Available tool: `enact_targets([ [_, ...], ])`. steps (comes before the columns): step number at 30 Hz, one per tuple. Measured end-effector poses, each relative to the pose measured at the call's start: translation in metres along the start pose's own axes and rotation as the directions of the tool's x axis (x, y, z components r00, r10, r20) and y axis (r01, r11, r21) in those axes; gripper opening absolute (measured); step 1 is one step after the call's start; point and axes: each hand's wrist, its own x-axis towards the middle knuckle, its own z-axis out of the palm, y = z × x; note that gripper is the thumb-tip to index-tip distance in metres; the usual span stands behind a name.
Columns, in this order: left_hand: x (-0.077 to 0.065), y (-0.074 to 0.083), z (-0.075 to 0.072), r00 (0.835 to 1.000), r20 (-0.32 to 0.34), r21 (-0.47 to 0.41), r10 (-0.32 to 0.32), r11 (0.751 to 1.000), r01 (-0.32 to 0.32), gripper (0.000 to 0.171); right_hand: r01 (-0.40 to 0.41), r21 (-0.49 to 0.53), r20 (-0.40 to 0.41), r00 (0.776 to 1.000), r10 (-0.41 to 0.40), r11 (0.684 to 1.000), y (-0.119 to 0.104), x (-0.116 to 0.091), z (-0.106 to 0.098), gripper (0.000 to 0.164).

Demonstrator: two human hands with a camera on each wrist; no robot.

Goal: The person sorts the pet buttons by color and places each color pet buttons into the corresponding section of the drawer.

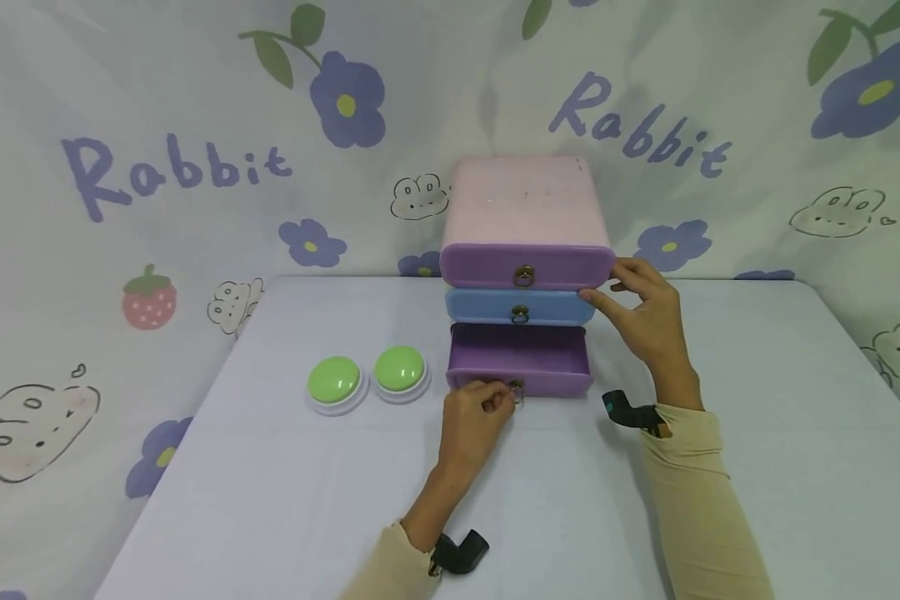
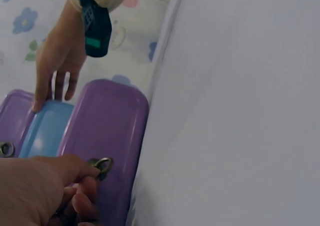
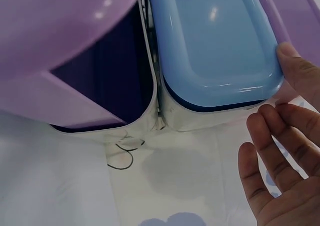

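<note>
A chest of three drawers stands at the back, with a pink top (image 1: 525,196). Its bottom purple drawer (image 1: 562,383) is pulled out and shows a bare inside. My left hand (image 1: 472,427) pinches the brass ring pull (image 2: 104,166) on that drawer's front. The blue middle drawer (image 1: 480,307) and the purple top drawer (image 1: 480,267) are closed. My right hand (image 1: 651,321) touches the chest's right side; its thumb (image 3: 300,73) rests at the blue drawer's edge while the other fingers lie loosely bent beside the chest.
Two round green push buttons with white bases, a left one (image 1: 333,380) and a right one (image 1: 400,369), sit left of the chest on the white table (image 1: 570,500). A printed cloth (image 1: 217,83) with flowers and lettering hangs behind the table.
</note>
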Motion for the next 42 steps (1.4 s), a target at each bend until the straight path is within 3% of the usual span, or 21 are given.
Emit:
enact_targets([
  [9, -0.014, 0.004, -0.004, 1.000, -0.010, 0.014, -0.008, 1.000, 0.008, 0.007, -0.009, 0.009, 0.005, 1.000, 0.009, 1.000, 0.032, 0.002, 0.004, 0.050],
  [17, -0.023, 0.007, -0.003, 1.000, -0.026, -0.005, 0.005, 1.000, -0.005, 0.008, 0.025, 0.022, -0.007, 1.000, -0.025, 0.999, 0.033, 0.004, 0.004, 0.054],
  [32, -0.039, 0.007, -0.005, 0.999, -0.037, 0.001, 0.013, 1.000, -0.013, 0.004, 0.011, 0.010, 0.010, 1.000, -0.011, 1.000, 0.029, 0.001, 0.000, 0.053],
  [37, -0.034, -0.001, -0.021, 0.995, -0.063, 0.013, 0.077, 0.997, -0.077, 0.005, 0.016, 0.020, 0.008, 1.000, -0.016, 1.000, 0.028, 0.001, 0.000, 0.053],
  [42, -0.023, -0.019, -0.058, 0.975, -0.171, 0.018, 0.140, 0.990, -0.139, 0.006, -0.019, -0.002, 0.019, 1.000, 0.019, 1.000, 0.029, 0.001, 0.000, 0.047],
])
